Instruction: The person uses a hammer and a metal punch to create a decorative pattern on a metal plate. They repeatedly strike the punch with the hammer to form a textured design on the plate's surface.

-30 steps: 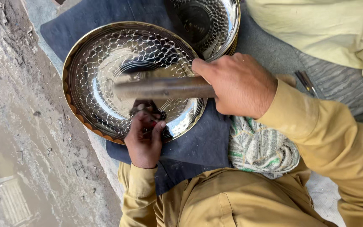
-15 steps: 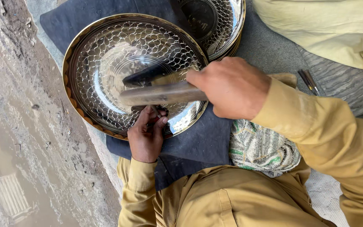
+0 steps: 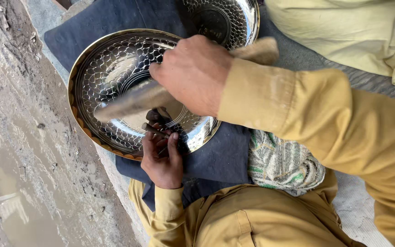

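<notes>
At the frame's centre, I see the right hand point(image 3: 196, 73) clenched round a blurred wooden hammer point(image 3: 138, 98) above the patterned metal plate point(image 3: 110, 68). At six o'clock, the left hand point(image 3: 162, 158) pinches a small punch point(image 3: 154, 130) against it. A mistimed blow could strike those fingers.

No packages, labels, signs or screens in view. Nothing boxed, wrapped, tagged or lit anywhere in the frame.
</notes>
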